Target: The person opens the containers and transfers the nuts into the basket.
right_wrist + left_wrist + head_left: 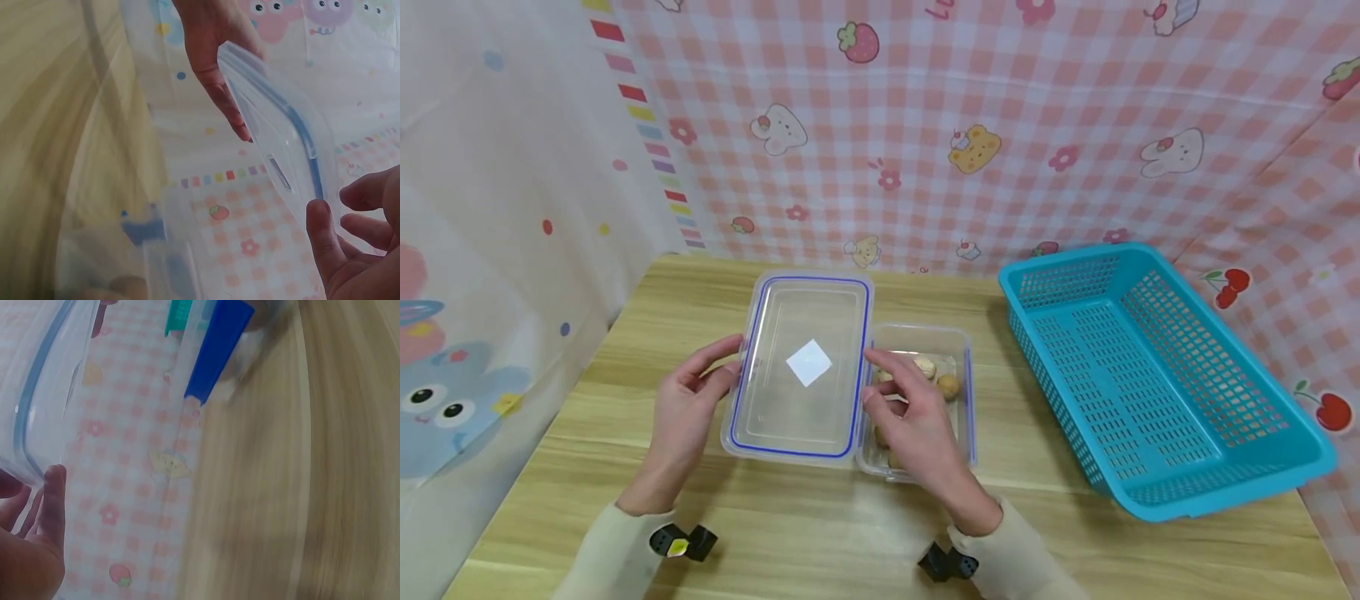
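Observation:
A clear plastic lid with a blue seal ring and a white diamond-shaped sticker is held off the wooden table. My left hand pinches its left edge, and my right hand pinches the right edge between thumb and fingers. In the right wrist view the lid stands between both hands. Just right of it, partly under my right hand, sits a clear plastic food box. Several round brown, walnut-like pieces lie inside; my hand hides some. A blue strip shows at the box's side.
A turquoise plastic basket with slotted walls stands on the right of the wooden table. Behind the table hangs a pink checked cloth, and a pale patterned cloth hangs on the left.

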### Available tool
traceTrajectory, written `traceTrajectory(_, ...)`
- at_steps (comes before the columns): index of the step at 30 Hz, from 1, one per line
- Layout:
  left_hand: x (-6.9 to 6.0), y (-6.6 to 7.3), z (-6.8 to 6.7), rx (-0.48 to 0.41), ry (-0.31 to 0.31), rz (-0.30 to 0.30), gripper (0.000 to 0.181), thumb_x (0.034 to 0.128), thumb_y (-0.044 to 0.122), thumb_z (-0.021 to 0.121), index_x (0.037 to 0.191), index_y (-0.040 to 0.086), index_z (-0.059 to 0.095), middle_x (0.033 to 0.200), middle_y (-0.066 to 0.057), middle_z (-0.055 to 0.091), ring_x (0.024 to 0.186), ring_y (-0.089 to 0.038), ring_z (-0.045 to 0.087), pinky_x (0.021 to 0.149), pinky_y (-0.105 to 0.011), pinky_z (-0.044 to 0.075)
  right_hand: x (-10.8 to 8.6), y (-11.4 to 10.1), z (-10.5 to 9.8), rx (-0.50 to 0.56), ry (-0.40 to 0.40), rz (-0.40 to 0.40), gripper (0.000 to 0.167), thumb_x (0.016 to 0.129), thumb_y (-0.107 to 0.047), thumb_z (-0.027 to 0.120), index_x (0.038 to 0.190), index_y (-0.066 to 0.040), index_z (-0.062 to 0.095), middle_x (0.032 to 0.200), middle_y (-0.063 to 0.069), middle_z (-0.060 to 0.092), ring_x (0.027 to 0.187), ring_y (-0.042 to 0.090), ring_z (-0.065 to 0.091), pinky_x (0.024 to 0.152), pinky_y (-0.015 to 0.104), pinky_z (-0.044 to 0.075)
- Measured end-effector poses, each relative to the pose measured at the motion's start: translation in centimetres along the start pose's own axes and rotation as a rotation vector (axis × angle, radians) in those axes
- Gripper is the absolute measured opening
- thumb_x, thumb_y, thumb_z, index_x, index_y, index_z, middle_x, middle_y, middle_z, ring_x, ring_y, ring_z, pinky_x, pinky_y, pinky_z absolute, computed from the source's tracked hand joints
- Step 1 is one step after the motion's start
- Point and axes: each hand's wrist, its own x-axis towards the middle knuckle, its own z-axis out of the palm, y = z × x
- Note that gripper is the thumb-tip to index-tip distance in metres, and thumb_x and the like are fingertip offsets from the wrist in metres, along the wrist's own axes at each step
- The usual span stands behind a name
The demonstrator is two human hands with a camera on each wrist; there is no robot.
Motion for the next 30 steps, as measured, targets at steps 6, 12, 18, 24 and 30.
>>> traceTrajectory(6,0.2,-0.2,-1.3,0.047,0.022,-0.018,0.032,0.1017,0.003,0.062,0.133,0.004,0.069,0.125,0.006,0.071,0.099,-0.003,0.072,0.085,-0.016,0.058,0.2,0.4,1.7,0.027,-0.022,0.021,0.046,0.099,0.002,0.064,0.144,-0.006,0.061,0.144,0.009,0.055,0.104,0.024,0.066,0.088,0.027,0.061)
traceTrajectory(12,0.3,-0.6,-2.5,0.195,0.027,-0.029,0.035,0.1023,0.009,0.064,0.136,-0.001,0.066,0.12,0.015,0.07,0.099,-0.003,0.067,0.083,-0.013,0.056,0.2,0.6,3.2,-0.003,-0.041,0.024,0.051,0.098,0.003,0.063,0.147,-0.008,0.057,0.145,0.008,0.054,0.104,0.023,0.066,0.085,0.026,0.061)
traceTrajectory(18,0.6,-1.3,-3.6,0.268,0.019,-0.032,0.038,0.1026,0.01,0.064,0.137,-0.007,0.062,0.116,0.02,0.07,0.1,0.0,0.064,0.083,-0.012,0.055,0.3,0.9,4.7,0.0,-0.057,0.055,0.053,0.097,0.004,0.062,0.149,-0.006,0.055,0.149,0.01,0.049,0.105,0.02,0.065,0.083,0.025,0.061)
traceTrajectory(24,1.0,-1.9,-4.7,0.266,0.031,-0.051,0.037,0.1013,0.005,0.063,0.135,-0.01,0.062,0.111,0.023,0.07,0.096,0.002,0.065,0.081,-0.011,0.055,0.3,1.4,6.4,0.002,-0.07,0.055,0.058,0.095,0.006,0.061,0.151,-0.003,0.051,0.15,0.013,0.047,0.104,0.023,0.064,0.085,0.023,0.06)
traceTrajectory(30,1.1,-2.2,-5.9,0.311,0.002,-0.067,0.038,0.1029,0.008,0.063,0.137,-0.009,0.061,0.113,0.023,0.069,0.097,0.004,0.065,0.082,-0.012,0.056,0.0,1.7,7.6,0.042,-0.09,0.084,0.064,0.093,0.007,0.06,0.155,0.0,0.044,0.154,0.015,0.042,0.107,0.024,0.06,0.091,0.023,0.059)
